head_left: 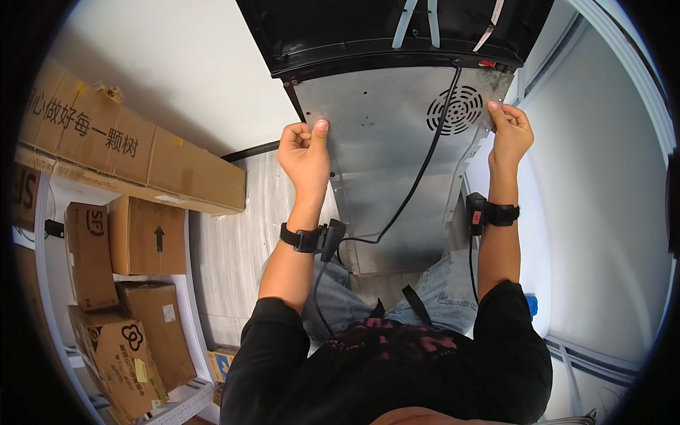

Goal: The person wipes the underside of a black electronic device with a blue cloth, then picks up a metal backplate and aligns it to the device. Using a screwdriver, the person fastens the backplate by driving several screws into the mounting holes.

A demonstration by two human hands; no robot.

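Note:
A large grey sheet-metal panel (382, 163) stands in front of me, below the black upper part of an appliance (340, 32). My left hand (306, 152) pinches the panel's left edge near the top, thumb on the front face and fingers curled behind. On the opposite edge, a little higher, my right hand (510, 134) grips in the same way. Round slotted vents (455, 110) are cut into the panel's upper right. A black power cord (428, 161) hangs from the appliance's base across the panel and curves left near my left wrist. The panel's lower end lies between my knees.
A long cardboard box (134, 142) sits on top of a white shelf unit (190, 297) at the left, with several brown cartons (149, 237) inside. White wall panels (602, 177) rise close on the right. Black strapped devices (312, 239) with cables sit on both wrists.

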